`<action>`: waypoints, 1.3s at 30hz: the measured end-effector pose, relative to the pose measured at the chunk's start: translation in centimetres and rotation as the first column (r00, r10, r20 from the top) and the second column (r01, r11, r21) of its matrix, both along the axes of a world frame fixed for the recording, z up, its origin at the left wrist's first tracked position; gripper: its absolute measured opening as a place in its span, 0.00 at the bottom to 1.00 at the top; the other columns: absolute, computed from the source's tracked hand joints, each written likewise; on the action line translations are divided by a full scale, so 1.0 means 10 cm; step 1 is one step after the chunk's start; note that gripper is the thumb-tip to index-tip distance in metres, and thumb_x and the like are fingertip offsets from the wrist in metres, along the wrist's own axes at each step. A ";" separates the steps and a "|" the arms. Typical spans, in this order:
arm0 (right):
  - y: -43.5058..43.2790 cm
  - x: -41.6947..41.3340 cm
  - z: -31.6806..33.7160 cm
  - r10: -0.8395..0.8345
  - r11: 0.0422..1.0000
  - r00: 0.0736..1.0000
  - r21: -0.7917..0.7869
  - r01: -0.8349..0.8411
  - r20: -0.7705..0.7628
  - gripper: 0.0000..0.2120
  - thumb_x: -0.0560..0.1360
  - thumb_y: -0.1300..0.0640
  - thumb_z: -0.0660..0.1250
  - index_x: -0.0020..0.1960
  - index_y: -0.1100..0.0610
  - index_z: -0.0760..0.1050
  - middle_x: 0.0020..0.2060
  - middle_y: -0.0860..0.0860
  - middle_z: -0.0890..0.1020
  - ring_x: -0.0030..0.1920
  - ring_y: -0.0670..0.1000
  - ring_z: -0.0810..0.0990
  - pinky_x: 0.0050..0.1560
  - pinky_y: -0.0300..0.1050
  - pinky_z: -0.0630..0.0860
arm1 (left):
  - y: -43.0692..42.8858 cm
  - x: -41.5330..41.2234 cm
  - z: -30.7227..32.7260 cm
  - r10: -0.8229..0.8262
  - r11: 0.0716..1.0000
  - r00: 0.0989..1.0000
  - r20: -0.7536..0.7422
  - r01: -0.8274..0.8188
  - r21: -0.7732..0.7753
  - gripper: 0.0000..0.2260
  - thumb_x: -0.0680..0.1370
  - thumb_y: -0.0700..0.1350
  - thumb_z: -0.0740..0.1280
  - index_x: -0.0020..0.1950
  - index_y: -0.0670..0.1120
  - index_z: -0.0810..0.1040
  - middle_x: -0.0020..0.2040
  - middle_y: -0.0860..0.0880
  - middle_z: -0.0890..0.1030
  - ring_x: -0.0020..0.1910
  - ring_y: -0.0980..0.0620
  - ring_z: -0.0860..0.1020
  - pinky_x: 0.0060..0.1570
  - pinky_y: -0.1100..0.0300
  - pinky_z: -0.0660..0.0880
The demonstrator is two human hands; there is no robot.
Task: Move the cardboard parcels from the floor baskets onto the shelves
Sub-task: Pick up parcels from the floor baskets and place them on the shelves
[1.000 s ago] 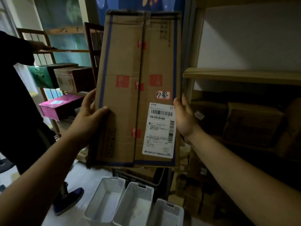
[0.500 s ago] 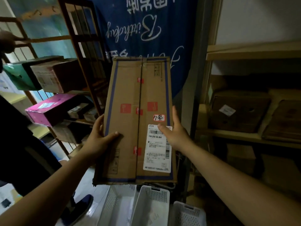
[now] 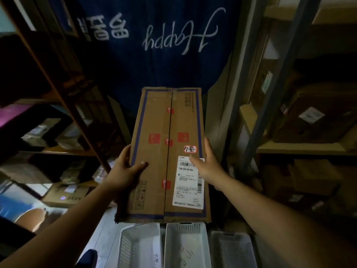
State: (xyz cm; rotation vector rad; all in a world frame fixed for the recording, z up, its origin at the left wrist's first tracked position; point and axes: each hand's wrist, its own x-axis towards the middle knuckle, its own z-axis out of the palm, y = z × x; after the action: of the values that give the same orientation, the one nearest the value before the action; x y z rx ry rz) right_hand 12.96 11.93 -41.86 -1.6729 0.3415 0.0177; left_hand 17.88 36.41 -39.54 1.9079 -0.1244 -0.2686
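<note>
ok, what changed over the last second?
The long flat brown cardboard parcel now sits lower and further out in view, before the dark blue banner. The right hand slid its thumb from the parcel's edge onto the white shipping label. Unchanged: left hand grips the left edge; white plastic baskets below.
</note>
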 end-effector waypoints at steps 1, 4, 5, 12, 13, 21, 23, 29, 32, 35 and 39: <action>0.07 0.10 -0.11 -0.033 0.999 0.999 0.003 0.033 -0.011 0.39 0.80 0.53 0.64 0.78 0.38 0.40 0.69 0.48 0.72 0.55 0.45 0.76 0.45 0.38 0.74 | 0.06 0.17 -0.09 -0.044 0.999 0.999 -0.005 0.044 0.014 0.25 0.76 0.44 0.69 0.66 0.60 0.60 0.54 0.53 0.78 0.48 0.53 0.82 0.43 0.55 0.79; 0.27 0.36 -0.48 -0.112 0.994 0.992 0.005 0.112 -0.050 0.39 0.80 0.55 0.63 0.78 0.39 0.40 0.66 0.47 0.73 0.51 0.42 0.76 0.39 0.34 0.71 | 0.21 0.68 -0.50 -0.145 0.988 0.988 -0.051 0.147 0.042 0.25 0.76 0.44 0.69 0.68 0.59 0.62 0.56 0.53 0.78 0.50 0.53 0.82 0.49 0.50 0.80; 0.33 0.45 -0.67 -0.136 0.991 0.989 -0.003 0.136 -0.064 0.39 0.80 0.55 0.63 0.78 0.40 0.40 0.63 0.46 0.74 0.48 0.40 0.75 0.37 0.33 0.70 | 0.26 0.84 -0.69 -0.172 0.983 0.982 -0.079 0.176 0.048 0.26 0.76 0.44 0.69 0.70 0.58 0.62 0.57 0.52 0.79 0.51 0.52 0.82 0.52 0.47 0.79; 0.46 0.89 -2.20 -0.187 0.982 0.979 -0.026 0.185 -0.079 0.37 0.80 0.54 0.63 0.79 0.40 0.43 0.66 0.47 0.74 0.57 0.47 0.76 0.48 0.39 0.74 | 0.16 1.47 -2.21 -0.152 0.971 0.975 -0.163 0.178 0.159 0.27 0.79 0.40 0.65 0.75 0.53 0.60 0.63 0.47 0.76 0.55 0.47 0.77 0.57 0.51 0.74; 0.47 0.93 -2.44 -0.200 0.980 0.977 -0.026 0.199 -0.074 0.37 0.80 0.53 0.64 0.78 0.40 0.43 0.66 0.47 0.74 0.59 0.48 0.77 0.52 0.43 0.75 | 0.13 1.51 -2.39 -0.155 0.969 0.975 -0.159 0.181 0.169 0.27 0.79 0.40 0.64 0.75 0.53 0.60 0.62 0.47 0.76 0.55 0.47 0.77 0.55 0.53 0.73; 0.45 1.16 -4.09 -0.238 0.971 0.968 -0.055 0.234 -0.083 0.36 0.80 0.49 0.62 0.78 0.39 0.41 0.63 0.47 0.76 0.50 0.46 0.78 0.51 0.46 0.76 | 0.02 1.72 -3.95 -0.202 0.953 0.964 -0.173 0.234 0.192 0.34 0.71 0.50 0.75 0.72 0.54 0.62 0.56 0.52 0.78 0.47 0.53 0.79 0.44 0.59 0.76; 0.42 1.23 -4.22 -0.268 0.961 0.960 -0.089 0.261 -0.077 0.36 0.80 0.48 0.62 0.78 0.39 0.41 0.65 0.47 0.75 0.52 0.48 0.79 0.51 0.49 0.78 | -0.01 1.83 -4.09 -0.216 0.945 0.968 -0.125 0.239 0.223 0.35 0.71 0.48 0.75 0.74 0.52 0.61 0.59 0.51 0.76 0.50 0.52 0.78 0.48 0.58 0.75; 0.37 1.40 -4.33 -0.211 0.937 0.972 -0.303 0.172 -0.099 0.33 0.79 0.45 0.61 0.78 0.37 0.48 0.77 0.51 0.58 0.70 0.56 0.69 0.63 0.51 0.74 | -0.06 2.11 -4.24 -0.258 0.884 0.965 -0.043 0.253 0.394 0.32 0.72 0.53 0.73 0.73 0.51 0.64 0.64 0.48 0.76 0.57 0.48 0.77 0.56 0.54 0.72; 0.40 1.45 -4.26 -0.127 0.751 0.985 -0.660 0.016 -0.120 0.30 0.79 0.41 0.59 0.78 0.40 0.52 0.79 0.46 0.40 0.78 0.53 0.39 0.76 0.55 0.45 | -0.12 2.05 -4.20 -0.266 0.743 0.960 0.090 0.144 0.654 0.30 0.74 0.59 0.68 0.73 0.50 0.65 0.69 0.45 0.70 0.62 0.43 0.74 0.59 0.50 0.72; 0.40 1.47 -4.18 -0.028 0.628 0.985 -0.769 -0.115 -0.170 0.30 0.78 0.35 0.55 0.78 0.41 0.53 0.79 0.46 0.42 0.77 0.52 0.33 0.75 0.57 0.39 | -0.11 1.93 -4.26 -0.324 0.558 0.945 0.052 0.146 0.817 0.37 0.71 0.71 0.61 0.75 0.55 0.59 0.77 0.44 0.56 0.68 0.38 0.68 0.63 0.46 0.70; 0.33 1.38 -4.17 0.058 0.545 0.971 -0.807 -0.227 -0.234 0.32 0.77 0.32 0.52 0.78 0.39 0.51 0.79 0.45 0.43 0.77 0.52 0.34 0.75 0.56 0.39 | 0.02 1.89 -4.34 -0.408 0.537 0.911 0.056 0.190 0.822 0.44 0.69 0.75 0.57 0.78 0.56 0.50 0.79 0.46 0.48 0.73 0.37 0.61 0.69 0.45 0.64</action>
State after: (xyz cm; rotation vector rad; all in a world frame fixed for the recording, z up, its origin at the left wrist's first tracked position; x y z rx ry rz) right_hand 26.71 15.28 -83.54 -2.6819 0.3729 0.1553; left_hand 36.76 36.62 -82.91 2.8508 -0.6008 -0.3614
